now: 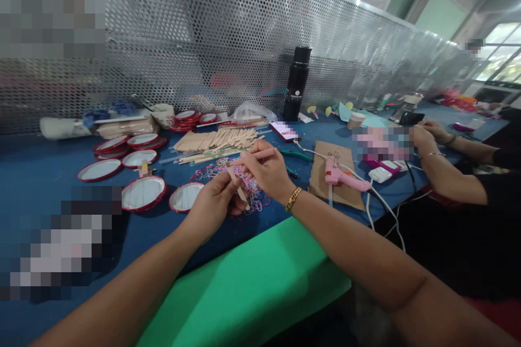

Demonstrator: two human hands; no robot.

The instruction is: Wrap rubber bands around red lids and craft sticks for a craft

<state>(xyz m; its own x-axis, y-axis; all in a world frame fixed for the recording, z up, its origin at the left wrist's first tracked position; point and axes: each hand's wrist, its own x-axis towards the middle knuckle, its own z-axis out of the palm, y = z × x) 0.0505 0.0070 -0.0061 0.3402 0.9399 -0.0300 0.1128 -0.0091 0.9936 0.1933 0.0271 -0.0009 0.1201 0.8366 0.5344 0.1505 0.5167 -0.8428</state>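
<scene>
My left hand (214, 200) is closed on a wooden craft stick (238, 188) that points down and to the right. My right hand (268, 171) pinches a second craft stick (252, 158) that lies crosswise above the first, so the two form a cross. Both hands hover over a heap of small coloured rubber bands (254, 195) on the blue table (49, 168). A pile of more craft sticks (215, 140) lies just beyond. A gold bracelet sits on my right wrist.
Several red-rimmed white lids (142, 192) lie to the left. A pink glue gun (344, 178) rests on brown cardboard (340, 160) at right, with a black flask (297, 84) and a phone (284, 131) behind. Another person's arms (448, 165) work at far right. A perforated metal screen (244, 27) backs the table.
</scene>
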